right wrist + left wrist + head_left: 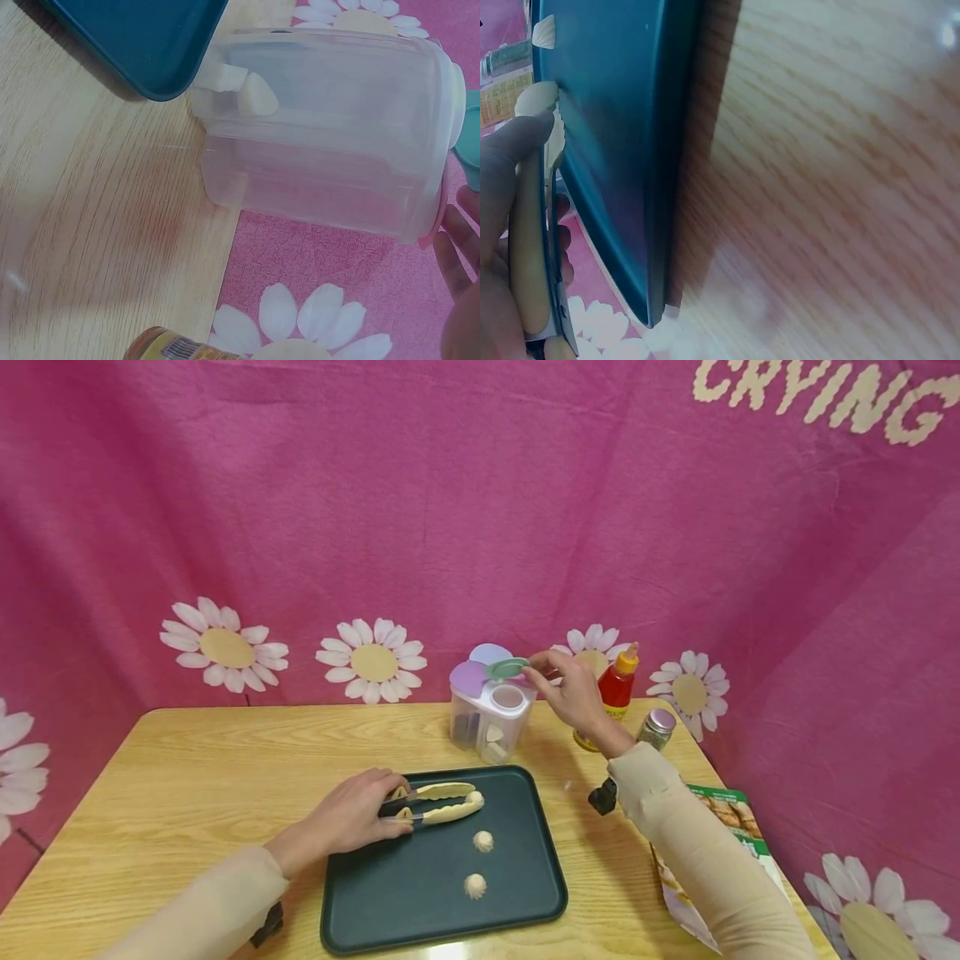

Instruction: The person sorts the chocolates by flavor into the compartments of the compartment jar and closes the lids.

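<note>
My left hand (358, 814) grips a pair of cream-coloured tongs (448, 812) over the dark tray (405, 902). A small pale ridged piece (475, 798) sits at the tongs' tips; whether they squeeze it I cannot tell. Two similar pieces, one nearer the middle (483, 841) and one lower (475, 886), lie on the tray. At the back, my right hand (573, 693) pinches the edge of a green flip lid (508, 667), raised above the round opening of a clear divided container (498, 727). Pale pieces (257, 95) show inside it in the right wrist view.
Right of the container stands a red squeeze bottle (617, 685) with a yellow cap. A spice jar (657, 727) is beside it, behind my right forearm. A printed packet (723, 810) lies partly under that arm. Pink cloth (450, 527) hangs behind the wooden table (247, 752).
</note>
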{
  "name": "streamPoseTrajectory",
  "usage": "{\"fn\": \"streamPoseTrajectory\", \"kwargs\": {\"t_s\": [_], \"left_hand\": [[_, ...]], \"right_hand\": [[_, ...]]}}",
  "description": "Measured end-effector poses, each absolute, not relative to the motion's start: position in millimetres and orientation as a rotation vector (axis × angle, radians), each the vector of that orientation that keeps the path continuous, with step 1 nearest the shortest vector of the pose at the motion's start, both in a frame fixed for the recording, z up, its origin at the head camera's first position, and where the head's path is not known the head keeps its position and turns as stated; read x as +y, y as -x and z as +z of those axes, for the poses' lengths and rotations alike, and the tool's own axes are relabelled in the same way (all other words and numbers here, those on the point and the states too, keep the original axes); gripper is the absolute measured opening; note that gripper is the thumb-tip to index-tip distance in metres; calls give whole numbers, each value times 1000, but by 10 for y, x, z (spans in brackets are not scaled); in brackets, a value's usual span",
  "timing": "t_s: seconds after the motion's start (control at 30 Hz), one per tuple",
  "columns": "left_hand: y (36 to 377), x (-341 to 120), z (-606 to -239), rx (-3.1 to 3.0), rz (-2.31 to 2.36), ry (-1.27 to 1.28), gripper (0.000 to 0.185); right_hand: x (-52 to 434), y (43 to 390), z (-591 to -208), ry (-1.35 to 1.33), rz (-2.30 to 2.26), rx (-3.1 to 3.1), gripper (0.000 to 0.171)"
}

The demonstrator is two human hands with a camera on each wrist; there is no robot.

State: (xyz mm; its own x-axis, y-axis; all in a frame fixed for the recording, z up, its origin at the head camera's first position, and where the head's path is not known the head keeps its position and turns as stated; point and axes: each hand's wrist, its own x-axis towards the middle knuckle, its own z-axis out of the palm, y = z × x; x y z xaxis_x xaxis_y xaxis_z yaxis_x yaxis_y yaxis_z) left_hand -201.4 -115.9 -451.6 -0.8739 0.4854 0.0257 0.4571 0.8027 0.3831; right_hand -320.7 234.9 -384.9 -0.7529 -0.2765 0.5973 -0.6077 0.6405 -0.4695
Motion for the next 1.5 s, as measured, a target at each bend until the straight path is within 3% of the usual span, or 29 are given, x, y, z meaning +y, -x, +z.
{"fn": "streamPoseTrajectory", "kwargs": {"t_s": [0.4,0.97,1.23,1.5], "left_hand": [[2041,-1186,-4386,2970,644,-823,50],[2307,-969,-3708,3120,765,-1039,53],[2432,-743,-3472,3129,768,-980,51],[2525,-730,-3490,3105,795,-914,51]], "right_hand": [[2359,3189,-3860,-662,939,-2410,18],[2383,3188,-3856,-680,935,-2395,18],[2400,3194,-3846,-682,943,-2390,16],[2360,3196,-3836,-698,955,-2393,17]]}}
